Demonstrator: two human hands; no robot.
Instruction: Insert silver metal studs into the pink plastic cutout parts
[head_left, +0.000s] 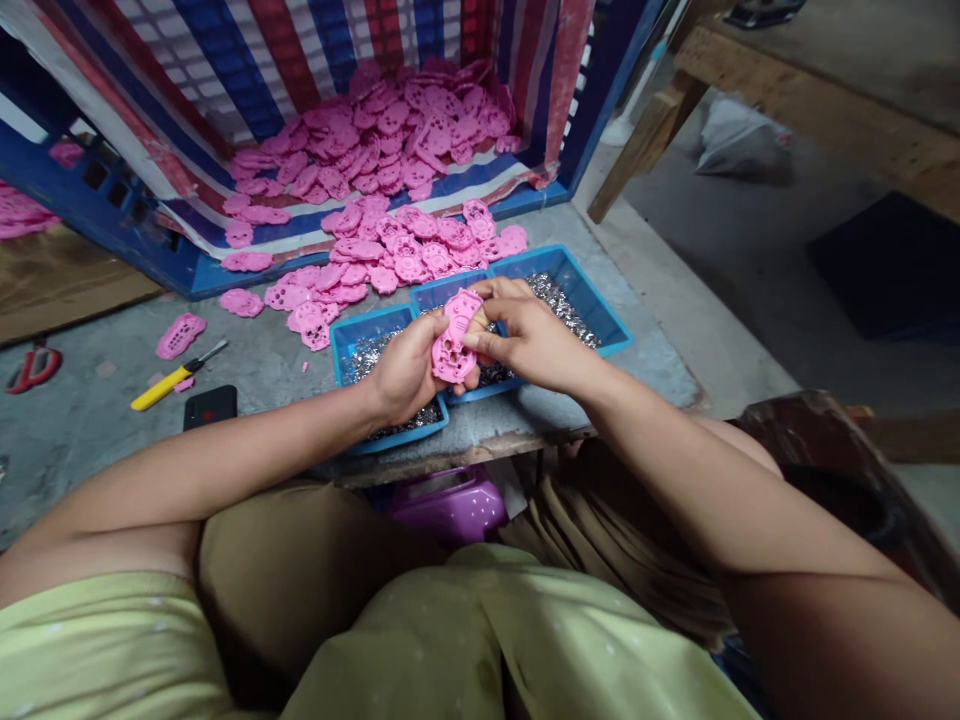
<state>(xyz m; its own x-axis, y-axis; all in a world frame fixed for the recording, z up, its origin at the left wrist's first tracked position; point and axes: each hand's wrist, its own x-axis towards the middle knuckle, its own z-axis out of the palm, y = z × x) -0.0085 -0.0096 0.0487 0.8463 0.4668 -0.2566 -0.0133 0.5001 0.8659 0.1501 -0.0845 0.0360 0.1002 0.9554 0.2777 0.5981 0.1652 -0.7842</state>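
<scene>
A pink plastic part (455,338) with cut-out holes is held upright over the blue trays. My left hand (409,368) grips it by its left side, with the thumb on the edge and the other fingers behind. My right hand (529,335) pinches at its right edge, thumb against the front; whether a small piece is between those fingertips I cannot make out. Under the hands stand a blue tray (339,345) on the left and a larger blue tray (616,335) on the right, both holding many small shiny metal pieces (559,300).
A heap of pink parts (390,130) spills from a crate lined with striped cloth (274,50) onto the table. To the left lie a yellow-handled screwdriver (161,388), a black phone-like object (211,407) and red-handled scissors (34,370). A purple stool (450,505) is below the table edge.
</scene>
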